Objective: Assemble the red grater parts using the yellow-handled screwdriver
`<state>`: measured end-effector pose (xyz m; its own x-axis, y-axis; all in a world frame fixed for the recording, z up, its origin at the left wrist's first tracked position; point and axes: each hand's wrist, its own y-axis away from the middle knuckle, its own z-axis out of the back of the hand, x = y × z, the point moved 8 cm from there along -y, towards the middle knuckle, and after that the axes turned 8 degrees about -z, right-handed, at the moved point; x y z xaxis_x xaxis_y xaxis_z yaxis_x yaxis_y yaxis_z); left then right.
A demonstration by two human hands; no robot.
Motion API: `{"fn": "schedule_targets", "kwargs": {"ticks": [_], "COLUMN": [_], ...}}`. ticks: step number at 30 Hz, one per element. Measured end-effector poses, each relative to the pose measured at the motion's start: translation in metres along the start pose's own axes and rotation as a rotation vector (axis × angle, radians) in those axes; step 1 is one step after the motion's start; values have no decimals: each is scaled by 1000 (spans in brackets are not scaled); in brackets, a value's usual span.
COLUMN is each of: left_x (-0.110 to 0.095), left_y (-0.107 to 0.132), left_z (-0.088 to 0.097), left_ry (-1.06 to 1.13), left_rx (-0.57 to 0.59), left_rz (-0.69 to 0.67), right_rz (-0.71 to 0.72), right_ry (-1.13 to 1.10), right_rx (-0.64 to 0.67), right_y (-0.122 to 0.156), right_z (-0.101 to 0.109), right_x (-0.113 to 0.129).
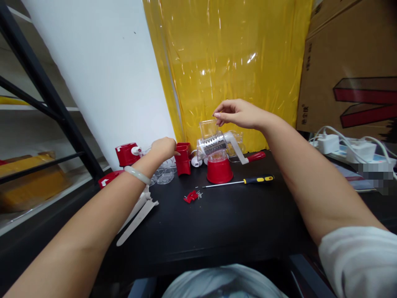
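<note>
A rotary drum grater stands upright on the table, with a red base [219,171], a metal drum [215,143], a clear hopper [208,128] and a white crank [236,147] with a red handle [256,157]. My right hand [235,114] is over the hopper, thumb and fingertips pinched together; anything between them is too small to make out. My left hand [164,149] is closed at the left side of a red hollow food pusher [183,160], its thumb against it and its other fingers hidden. A screwdriver [242,182] lies before the grater, beside small red pieces [191,196] and several screws [200,194].
Clear plastic discs [165,178], red parts [125,154] and white strips [138,221] lie around my left forearm. A power strip with white chargers [361,151] and cables sits at right. Behind are a yellow plastic sheet [229,62] and a cardboard box [350,54].
</note>
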<state>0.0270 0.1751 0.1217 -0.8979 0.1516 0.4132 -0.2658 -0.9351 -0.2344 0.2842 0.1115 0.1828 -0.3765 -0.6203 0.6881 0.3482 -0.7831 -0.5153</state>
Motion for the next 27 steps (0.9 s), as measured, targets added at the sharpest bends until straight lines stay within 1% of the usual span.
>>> {"fn": "schedule_targets", "kwargs": {"ticks": [6,8,9,10,12,14,16,18,19,22,24,27], "left_x": [-3,-7,-10,-14,-26,-39,-49,-60,-66,-79,-83,-85], "left_y": [5,10,13,17,26,35,40,41,41,40,40,40], "left_z": [7,14,20,27,40,52,57,55,52,46,42,39], "left_ry": [-2,2,17,55,216,448,684,849,896,917,903,883], "left_rx": [-20,-64,-100,-160,-278,-377,-430,-409,-392,-374,-388,-403], "left_rz": [8,10,5,-4,-56,-137,-182,-224,-254,-346,-360,-336], "right_rz": [3,-3,-3,0,17,41,41,2,-23,-66,-71,-55], "right_ry": [-14,1,13,29,67,105,124,110,84,-43,-72,-41], "right_rx": [-13,-35,-55,-81,-148,-198,-188,-119,-76,42,56,4], "right_y": [-1,-2,-2,-3,-5,-7,-10,-15,-18,-24,-27,-28], "right_z": [2,5,7,10,16,18,14,2,-5,-26,-34,-36], "right_x": [-2,-5,-6,-8,-13,-18,-28,-41,-48,-63,-66,-60]}}
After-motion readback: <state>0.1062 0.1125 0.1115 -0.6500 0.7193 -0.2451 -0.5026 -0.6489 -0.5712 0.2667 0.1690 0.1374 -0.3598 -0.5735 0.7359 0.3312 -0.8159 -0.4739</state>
